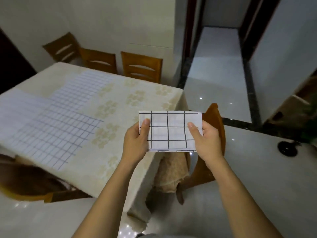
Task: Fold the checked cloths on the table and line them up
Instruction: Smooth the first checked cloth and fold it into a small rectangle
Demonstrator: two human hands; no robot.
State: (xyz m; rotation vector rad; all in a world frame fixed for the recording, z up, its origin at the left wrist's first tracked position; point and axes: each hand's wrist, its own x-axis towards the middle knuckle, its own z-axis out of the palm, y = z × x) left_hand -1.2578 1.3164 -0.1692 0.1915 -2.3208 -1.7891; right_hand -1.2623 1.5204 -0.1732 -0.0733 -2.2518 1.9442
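Step in hand: one cloth looks fully folded and is on its way to being set down; I judge this to be the hand-off between folding and lining up.
Folded cloth (pixel 169 130): a small white rectangle with bold black checks, held up in the air between both hands, flat side towards the camera, not resting on anything.
Left hand (pixel 136 143): pinches the cloth's left edge, thumb (pixel 145 124) on the front and the other fingers hidden behind it.
Right hand (pixel 205 140): pinches the right edge the same way, thumb on the front face and fingers curled behind.
Left of the grip: the table (pixel 130 103) with its pale flowered cover, its bare part just beside the left hand.
Further left of the grip: flat checked cloths (pixel 51 134) with a finer grid lie spread and overlapping on the table, apparently not yet folded; how many there are is hard to tell.
Under the grip: a wooden chair (pixel 216 127) and a hanging corner of the table cover.
Beyond the grip: more chairs (pixel 141 67) along the table's far side.
Progress: early by my reckoning, with one cloth done and the spread ones left.
Next move calls for: carrying the rectangle leftward over the bare tabletop, lowering it level, and letting go with both hands together so the layers stay stacked.
Placement: it should sit square to a table edge, leaving room beside it for the row to follow.
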